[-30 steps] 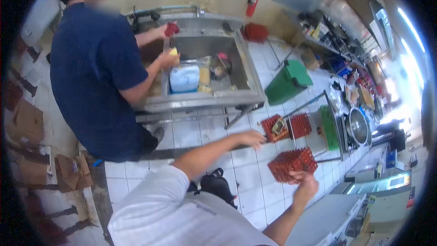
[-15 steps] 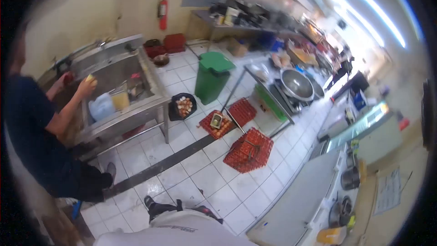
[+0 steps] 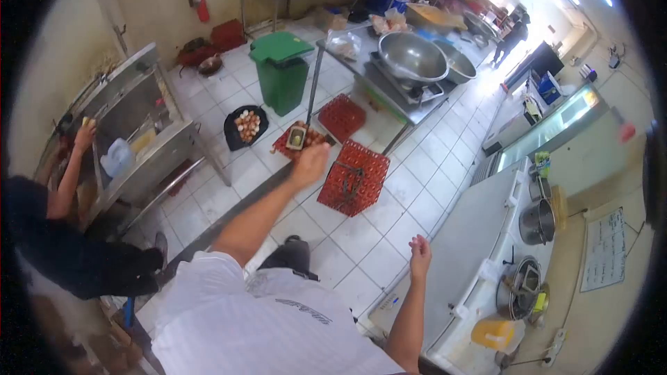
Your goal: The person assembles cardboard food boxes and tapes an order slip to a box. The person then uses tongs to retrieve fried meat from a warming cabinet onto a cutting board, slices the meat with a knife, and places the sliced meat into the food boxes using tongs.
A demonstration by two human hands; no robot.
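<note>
My left hand (image 3: 313, 165) reaches forward at mid-height in view, its fingers blurred and turned away from me. Seen beyond it are a red crate (image 3: 287, 153) with onions and a small container, and an upturned red crate (image 3: 353, 179) on the tiles; I cannot see contact with either. My right hand (image 3: 420, 257) hangs beside the white chest freezer (image 3: 451, 264), fingers loosely curled and apart, holding nothing.
At left a co-worker in dark clothes (image 3: 69, 257) stands at a steel sink (image 3: 149, 160). A black tub of onions (image 3: 244, 144), a green bin (image 3: 281, 76) and a steel table (image 3: 361, 69) with large bowls stand ahead. Another person (image 3: 513, 36) is far off.
Both my arms have come into view, the left stretched forward. My view has shifted, so the sink and crates sit farther left. The co-worker's hand stays over the sink.
</note>
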